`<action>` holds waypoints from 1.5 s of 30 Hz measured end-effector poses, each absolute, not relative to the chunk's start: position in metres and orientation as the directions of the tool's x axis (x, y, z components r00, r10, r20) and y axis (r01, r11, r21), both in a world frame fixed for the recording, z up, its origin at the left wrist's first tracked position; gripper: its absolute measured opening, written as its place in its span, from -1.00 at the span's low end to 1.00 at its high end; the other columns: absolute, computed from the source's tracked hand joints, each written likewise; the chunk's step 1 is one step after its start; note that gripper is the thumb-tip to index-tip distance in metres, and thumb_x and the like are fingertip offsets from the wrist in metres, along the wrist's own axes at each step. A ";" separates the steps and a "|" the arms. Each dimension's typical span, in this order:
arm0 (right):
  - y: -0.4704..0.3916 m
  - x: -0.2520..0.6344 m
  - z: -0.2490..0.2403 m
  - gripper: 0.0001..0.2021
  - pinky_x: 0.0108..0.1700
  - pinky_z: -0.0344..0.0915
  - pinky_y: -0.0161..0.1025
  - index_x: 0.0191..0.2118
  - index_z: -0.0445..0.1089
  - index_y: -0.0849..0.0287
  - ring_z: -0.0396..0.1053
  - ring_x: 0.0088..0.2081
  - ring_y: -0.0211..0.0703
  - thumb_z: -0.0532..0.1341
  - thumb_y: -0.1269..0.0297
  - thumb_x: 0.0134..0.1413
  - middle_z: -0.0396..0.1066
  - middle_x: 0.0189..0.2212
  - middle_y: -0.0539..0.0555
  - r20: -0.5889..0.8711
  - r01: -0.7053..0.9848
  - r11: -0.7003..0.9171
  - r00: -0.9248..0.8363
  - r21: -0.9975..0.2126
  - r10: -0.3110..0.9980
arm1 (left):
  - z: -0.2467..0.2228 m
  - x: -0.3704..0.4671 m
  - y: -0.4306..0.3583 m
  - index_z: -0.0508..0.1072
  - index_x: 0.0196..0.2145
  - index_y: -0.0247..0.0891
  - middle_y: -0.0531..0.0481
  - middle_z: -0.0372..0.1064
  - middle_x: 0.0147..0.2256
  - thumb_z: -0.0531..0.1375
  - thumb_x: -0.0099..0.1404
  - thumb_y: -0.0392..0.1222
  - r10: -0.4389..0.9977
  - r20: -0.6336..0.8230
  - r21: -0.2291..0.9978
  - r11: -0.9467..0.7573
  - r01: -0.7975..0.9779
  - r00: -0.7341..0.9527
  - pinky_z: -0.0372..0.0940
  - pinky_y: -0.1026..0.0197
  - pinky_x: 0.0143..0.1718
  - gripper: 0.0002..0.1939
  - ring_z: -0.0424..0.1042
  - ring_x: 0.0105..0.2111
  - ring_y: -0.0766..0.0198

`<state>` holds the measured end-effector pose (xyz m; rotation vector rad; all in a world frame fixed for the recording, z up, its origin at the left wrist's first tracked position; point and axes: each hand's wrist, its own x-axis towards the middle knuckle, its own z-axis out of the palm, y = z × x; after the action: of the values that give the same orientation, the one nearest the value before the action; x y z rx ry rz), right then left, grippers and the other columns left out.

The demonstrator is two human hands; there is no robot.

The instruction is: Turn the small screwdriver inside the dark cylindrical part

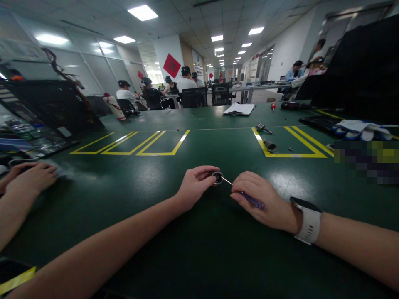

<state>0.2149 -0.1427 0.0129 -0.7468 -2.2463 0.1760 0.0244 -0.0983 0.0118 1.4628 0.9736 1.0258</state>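
Between the thumb and fingers of my left hand [197, 185] is a small round metal part [217, 177] with a dark hollow face turned toward my right. My right hand [260, 199] is closed round a screwdriver with a purple handle [254, 201]. Its thin metal shaft [227, 181] points left, and the tip reaches the face of the round part. Whether the tip sits in a screw is too small to tell. Both hands are just above the green tabletop [187, 257].
Inside the right yellow-taped outline lie a dark metal cup-shaped part [269, 145], a metal piece with a shaft [264, 128] and small bits. Farther back are a clipboard [240, 109] and gloves [363, 128]. Another person's hand [31, 178] rests at the left.
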 end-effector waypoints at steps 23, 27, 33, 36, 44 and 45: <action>-0.143 0.213 0.013 -0.89 -0.28 0.27 -0.19 -0.30 0.30 0.25 0.30 -0.31 -0.17 0.09 0.34 0.13 0.38 -0.37 0.13 0.606 0.454 0.845 -0.599 -0.282 0.524 | 0.010 0.024 -0.097 0.50 -0.21 -0.37 -0.11 0.49 -0.27 0.21 0.05 -0.28 0.957 0.126 0.971 -0.174 0.166 0.263 0.38 0.17 -0.18 -0.71 0.47 -0.30 0.23; -0.143 0.213 0.014 -0.89 -0.28 0.28 -0.19 -0.30 0.31 0.25 0.30 -0.31 -0.16 0.08 0.33 0.14 0.38 -0.37 0.13 0.595 0.462 0.845 -0.609 -0.271 0.524 | 0.010 0.023 -0.097 0.50 -0.22 -0.37 -0.11 0.49 -0.26 0.20 0.06 -0.29 0.953 0.145 0.962 -0.199 0.188 0.266 0.38 0.19 -0.18 -0.72 0.47 -0.30 0.23; -0.143 0.212 0.012 -0.89 -0.29 0.27 -0.19 -0.30 0.30 0.24 0.30 -0.31 -0.16 0.06 0.33 0.15 0.38 -0.37 0.13 0.589 0.468 0.855 -0.635 -0.222 0.500 | 0.009 0.023 -0.095 0.50 -0.26 -0.37 -0.09 0.50 -0.30 0.20 0.05 -0.29 0.956 0.163 0.953 -0.217 0.211 0.245 0.38 0.20 -0.20 -0.74 0.47 -0.33 0.24; -0.143 0.212 0.012 -0.87 -0.28 0.27 -0.18 -0.29 0.30 0.22 0.30 -0.31 -0.16 0.04 0.33 0.17 0.38 -0.37 0.13 0.575 0.488 0.849 -0.642 -0.206 0.508 | 0.007 0.024 -0.094 0.50 -0.28 -0.37 -0.07 0.50 -0.32 0.20 0.04 -0.29 0.957 0.169 0.954 -0.219 0.205 0.237 0.38 0.18 -0.19 -0.76 0.47 -0.34 0.25; -0.144 0.212 0.014 -0.90 -0.26 0.25 -0.19 -0.29 0.30 0.23 0.31 -0.32 -0.17 0.08 0.34 0.13 0.39 -0.37 0.12 0.610 0.478 0.852 -0.616 -0.214 0.499 | 0.004 0.023 -0.089 0.46 -0.28 -0.35 -0.06 0.47 -0.32 0.19 0.04 -0.30 0.957 0.180 0.965 -0.217 0.150 0.227 0.36 0.16 -0.18 -0.77 0.45 -0.30 0.24; -0.145 0.213 0.014 -0.90 -0.26 0.25 -0.19 -0.29 0.30 0.23 0.31 -0.32 -0.18 0.08 0.35 0.12 0.40 -0.38 0.12 0.622 0.472 0.857 -0.613 -0.208 0.488 | 0.004 0.023 -0.088 0.45 -0.26 -0.35 -0.06 0.46 -0.31 0.20 0.04 -0.30 0.957 0.183 0.967 -0.217 0.135 0.224 0.36 0.16 -0.18 -0.76 0.45 -0.29 0.25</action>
<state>0.2126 -0.1446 0.0141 -0.6920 -2.3260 0.0302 0.0229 -0.0884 0.0035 1.5694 1.0588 1.1132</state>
